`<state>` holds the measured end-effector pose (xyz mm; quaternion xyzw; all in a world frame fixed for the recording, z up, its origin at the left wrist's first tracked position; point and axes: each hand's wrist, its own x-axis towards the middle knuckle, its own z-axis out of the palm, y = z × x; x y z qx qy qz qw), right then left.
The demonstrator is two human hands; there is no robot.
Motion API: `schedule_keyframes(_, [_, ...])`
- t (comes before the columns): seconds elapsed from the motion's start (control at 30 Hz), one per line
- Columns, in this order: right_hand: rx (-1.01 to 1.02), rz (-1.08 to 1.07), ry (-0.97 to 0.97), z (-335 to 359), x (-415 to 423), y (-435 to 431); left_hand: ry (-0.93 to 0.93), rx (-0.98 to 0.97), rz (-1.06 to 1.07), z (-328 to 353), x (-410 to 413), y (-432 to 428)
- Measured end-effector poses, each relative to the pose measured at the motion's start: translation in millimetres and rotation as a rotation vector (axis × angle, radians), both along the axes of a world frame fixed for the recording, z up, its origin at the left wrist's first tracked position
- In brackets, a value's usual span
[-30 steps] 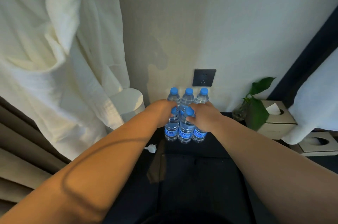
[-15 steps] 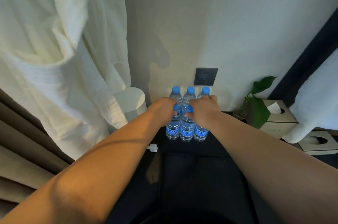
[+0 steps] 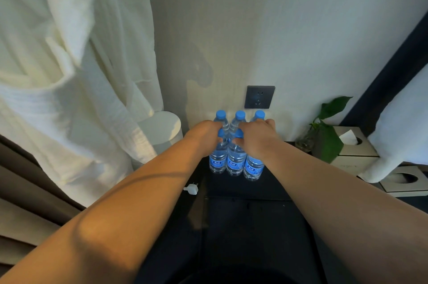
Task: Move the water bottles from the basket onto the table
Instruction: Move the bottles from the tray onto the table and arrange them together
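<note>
The water bottles [image 3: 235, 163] are standing upright in a tight cluster on the dark surface [image 3: 250, 214], at 12 o'clock from the person and close against the pale wall [image 3: 301, 28]. They are touching one another. Three blue caps are showing in the back row, and more bottles are standing in front of them.

The left hand [image 3: 203, 137] is reaching in from 7 o'clock and curling round the upper part of the bottles on the cluster's 9 o'clock side; its fingertips are hidden behind them. The right hand [image 3: 257, 137] is coming in from 5 o'clock and gripping the tops on the 3 o'clock side, with its thumb pressing by a front cap and its fingers lying over toward the back right bottle.

A dark wall socket [image 3: 259, 97] is sitting just above the cluster at 12 o'clock. At 3 o'clock from the bottles a leafy plant [image 3: 328, 144] is standing beside a tissue box [image 3: 356, 147]. At 7 o'clock a small white plug [image 3: 191, 189] is lying off the surface's edge. A white robe [image 3: 69, 75] is hanging at 9 to 10 o'clock, with a white round thing [image 3: 162, 130] under its hem.
</note>
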<state>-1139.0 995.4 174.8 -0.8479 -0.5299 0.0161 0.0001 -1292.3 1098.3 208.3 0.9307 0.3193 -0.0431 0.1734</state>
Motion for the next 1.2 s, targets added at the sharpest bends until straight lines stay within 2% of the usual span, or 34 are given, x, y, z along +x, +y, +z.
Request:
schedule_keyframes(0.13, [-0.046, -0.031, -0.031, 5.6, 1.0, 4.4, 0.023, -0.005, 0.009, 4.1, 2.6, 0.6])
schedule_keyframes(0.33, [-0.031, 0.052, 0.088, 7.3, 7.4, 5.6, 0.076, -0.02, 0.01, 10.7, 6.1, 0.4])
schedule_keyframes(0.53, [-0.034, -0.013, 0.014, 7.8, 5.5, 12.2, 0.075, -0.007, 0.009, 11.3, 7.7, -0.4])
schedule_keyframes(0.63, [-0.035, 0.03, 0.029, 5.5, 8.5, 11.2, 0.084, -0.008, 0.014, 10.0, 9.2, 2.1])
schedule_keyframes(0.73, [-0.044, 0.082, 0.074, 3.5, 14.6, 10.8, 0.065, -0.006, 0.016, 7.2, 9.1, 4.5])
schedule_keyframes(1.2, [0.042, 0.032, 0.06, -7.9, 16.5, 18.4, 0.011, 0.009, 0.018, -4.2, 11.9, 13.3])
